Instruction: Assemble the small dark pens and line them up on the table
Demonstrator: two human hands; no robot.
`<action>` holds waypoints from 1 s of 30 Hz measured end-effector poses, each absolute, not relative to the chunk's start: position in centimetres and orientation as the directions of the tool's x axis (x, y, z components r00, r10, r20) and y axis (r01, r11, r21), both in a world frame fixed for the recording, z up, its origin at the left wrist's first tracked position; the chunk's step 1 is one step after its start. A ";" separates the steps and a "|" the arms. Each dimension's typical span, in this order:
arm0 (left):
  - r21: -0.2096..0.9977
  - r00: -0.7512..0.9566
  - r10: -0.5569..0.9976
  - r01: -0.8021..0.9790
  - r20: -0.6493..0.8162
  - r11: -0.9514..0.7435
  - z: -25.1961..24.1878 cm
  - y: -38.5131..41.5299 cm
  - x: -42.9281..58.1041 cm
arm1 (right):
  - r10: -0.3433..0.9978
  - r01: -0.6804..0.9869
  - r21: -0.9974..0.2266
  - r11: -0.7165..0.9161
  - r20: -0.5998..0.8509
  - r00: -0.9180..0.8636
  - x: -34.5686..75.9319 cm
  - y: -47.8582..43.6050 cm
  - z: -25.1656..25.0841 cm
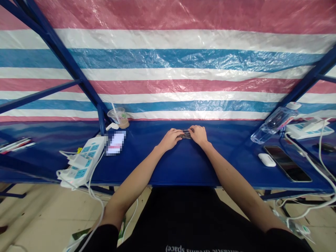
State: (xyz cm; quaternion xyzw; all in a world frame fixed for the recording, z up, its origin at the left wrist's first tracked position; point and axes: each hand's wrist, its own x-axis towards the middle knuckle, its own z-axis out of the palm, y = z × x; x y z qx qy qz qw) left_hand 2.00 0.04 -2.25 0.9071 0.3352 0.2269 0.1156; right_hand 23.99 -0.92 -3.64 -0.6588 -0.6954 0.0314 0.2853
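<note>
A small dark ridged object [186, 133] lies on the blue tabletop [183, 168], near the middle of the far side. My left hand [170, 138] grips its left end with the fingers curled over it. My right hand [198, 135] holds the right end the same way. The two hands hide most of the object, so its exact kind cannot be told.
A white power strip [82, 162] with cables lies left, by a blurred flat item [115, 142]. A plastic cup with a straw [119, 118] stands behind. To the right are a water bottle [274, 125], earbud case [266, 160] and phone [287, 163]. A striped tarp [168, 59] hangs behind.
</note>
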 end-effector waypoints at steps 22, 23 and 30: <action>0.398 0.657 0.707 0.593 0.263 -0.700 -1.7 -0.2 1.7 | 0.907 0.853 -0.471 0.224 0.421 -0.005 24.2 -0.6 -4.4; 0.399 0.661 0.704 0.590 0.259 -0.702 -1.7 -0.2 1.7 | 0.910 0.854 -0.471 0.223 0.415 -0.008 24.2 -0.6 -4.3; 0.375 0.660 0.702 0.600 0.269 -0.707 -1.3 -0.4 1.9 | 0.911 0.869 -0.442 0.222 0.411 -0.024 24.1 -0.7 -4.1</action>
